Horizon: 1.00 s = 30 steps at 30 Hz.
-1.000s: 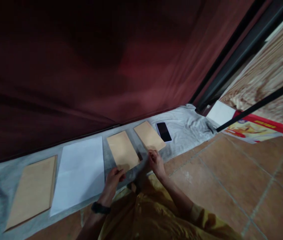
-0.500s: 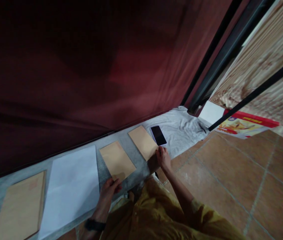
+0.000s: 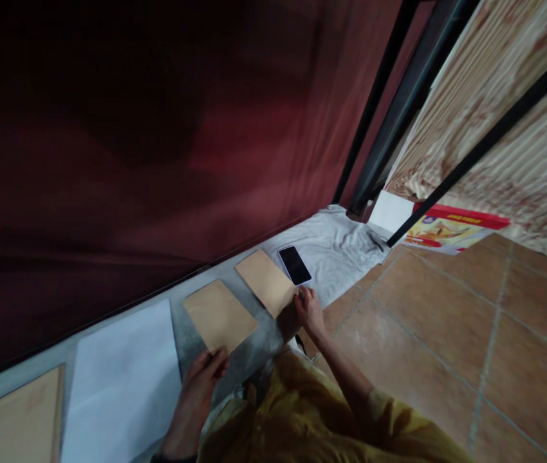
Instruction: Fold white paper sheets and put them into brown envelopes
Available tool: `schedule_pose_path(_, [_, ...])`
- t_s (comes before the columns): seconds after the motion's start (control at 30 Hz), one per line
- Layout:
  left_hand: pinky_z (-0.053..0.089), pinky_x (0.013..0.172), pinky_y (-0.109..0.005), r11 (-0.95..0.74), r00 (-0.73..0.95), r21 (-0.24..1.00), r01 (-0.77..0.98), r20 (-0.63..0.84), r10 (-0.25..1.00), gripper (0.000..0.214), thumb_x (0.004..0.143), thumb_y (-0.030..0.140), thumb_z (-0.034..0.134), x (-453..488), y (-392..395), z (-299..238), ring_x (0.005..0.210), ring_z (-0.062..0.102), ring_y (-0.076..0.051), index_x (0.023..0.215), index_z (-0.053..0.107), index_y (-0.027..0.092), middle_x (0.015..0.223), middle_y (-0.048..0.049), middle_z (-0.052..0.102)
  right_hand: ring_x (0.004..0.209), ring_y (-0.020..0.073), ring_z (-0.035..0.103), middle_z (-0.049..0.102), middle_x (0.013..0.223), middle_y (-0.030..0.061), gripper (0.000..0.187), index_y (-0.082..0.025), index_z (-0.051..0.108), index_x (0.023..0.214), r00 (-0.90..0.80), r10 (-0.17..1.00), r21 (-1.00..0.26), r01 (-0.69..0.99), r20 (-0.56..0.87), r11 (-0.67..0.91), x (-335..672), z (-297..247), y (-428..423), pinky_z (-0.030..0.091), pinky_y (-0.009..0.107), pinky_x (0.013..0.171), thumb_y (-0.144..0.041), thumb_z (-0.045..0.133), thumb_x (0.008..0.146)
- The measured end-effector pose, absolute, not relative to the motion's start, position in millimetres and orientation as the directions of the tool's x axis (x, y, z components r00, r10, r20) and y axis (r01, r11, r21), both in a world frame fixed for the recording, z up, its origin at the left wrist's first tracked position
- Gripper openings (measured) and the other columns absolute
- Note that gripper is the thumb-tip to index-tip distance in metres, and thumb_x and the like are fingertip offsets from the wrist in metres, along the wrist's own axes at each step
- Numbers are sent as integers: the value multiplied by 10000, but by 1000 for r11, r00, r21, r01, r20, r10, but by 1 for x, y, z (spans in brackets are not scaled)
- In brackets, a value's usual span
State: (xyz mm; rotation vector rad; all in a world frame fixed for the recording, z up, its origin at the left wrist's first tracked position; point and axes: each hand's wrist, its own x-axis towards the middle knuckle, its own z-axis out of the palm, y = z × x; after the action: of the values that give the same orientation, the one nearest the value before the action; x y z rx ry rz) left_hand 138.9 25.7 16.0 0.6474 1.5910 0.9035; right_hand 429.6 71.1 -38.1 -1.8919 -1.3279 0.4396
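Two brown paper envelopes lie side by side on a grey ledge. My left hand [image 3: 206, 370] pinches the near edge of the left brown envelope [image 3: 220, 314] between thumb and fingers. With its fingers closed, my right hand [image 3: 309, 308] grips the near right corner of the right brown envelope [image 3: 264, 280]. Just beyond that corner a dark-screened phone [image 3: 295, 265] rests on a pale cloth. To the left is a large white sheet of paper [image 3: 123, 379]. A stack of brown envelopes [image 3: 17, 421] at the far left is cut off by the frame.
The narrow grey ledge [image 3: 191, 350] runs along a dark red curtain-like sheet [image 3: 157, 193]. Crumpled pale cloth [image 3: 345, 241] covers its right end. Dark metal poles [image 3: 486, 141], a red and yellow printed box [image 3: 447, 230] and tiled floor [image 3: 423, 360] are to the right.
The view has shifted, so the ledge and its things sit further left. Red print on the left envelope's far corner no longer shows. Both hands stay at their envelopes.
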Motion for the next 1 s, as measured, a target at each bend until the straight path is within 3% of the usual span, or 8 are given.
schedule_pose_path(0.13, [461, 594, -228, 533, -57, 822, -199, -552, 832, 514, 513, 453, 906, 160, 36, 38, 627, 588, -115, 900, 712, 175, 721, 11, 685, 1024, 238, 628, 652, 1114, 111, 365, -201, 633, 1215, 416, 906, -910, 400, 79, -105, 418, -31, 59, 517, 407, 941, -435, 470, 987])
schedule_pose_path(0.27, [452, 597, -241, 530, 9, 829, -179, -537, 844, 517, 554, 448, 890, 187, 43, 39, 629, 578, -116, 956, 711, 177, 758, 3, 691, 757, 193, 656, 691, 879, 43, 481, -212, 677, 1136, 216, 962, -986, -37, -166, -162, 396, -21, 51, 540, 312, 677, -590, 424, 980])
schedule_pose_path(0.33, [448, 592, -247, 523, 24, 838, -155, -526, 850, 464, 580, 417, 876, 200, 48, 34, 636, 582, -121, 942, 708, 182, 774, -4, 690, 641, 166, 625, 667, 774, 10, 484, -206, 688, 1104, 170, 966, -976, -130, -193, -173, 388, -17, 54, 505, 269, 575, -608, 470, 948])
schedule_pose_path(0.47, [447, 591, -245, 518, 30, 847, -122, -519, 855, 432, 562, 371, 878, 219, 64, 24, 662, 599, -124, 902, 697, 175, 807, -17, 701, 601, 146, 596, 662, 716, -8, 337, -199, 701, 1051, 246, 962, -992, 9, -122, -128, 394, -10, 70, 490, 244, 556, -472, 558, 915])
schedule_pose_path(0.6, [446, 588, -228, 516, 16, 853, -78, -517, 856, 493, 498, 385, 900, 238, 86, 16, 623, 587, -103, 883, 699, 151, 746, 4, 689, 652, 155, 623, 683, 741, -8, 273, -205, 701, 1096, 346, 931, -958, 207, -116, -197, 415, -9, 92, 507, 254, 611, -332, 544, 912])
schedule_pose_path(1.0, [425, 519, -223, 525, -59, 850, 55, -522, 851, 402, 476, 366, 865, 274, 104, -10, 557, 584, -111, 748, 660, 152, 630, -1, 667, 946, 194, 679, 749, 1026, 62, 290, -179, 702, 1137, 388, 912, -886, 363, -136, -287, 450, -33, 90, 505, 298, 871, -185, 491, 938])
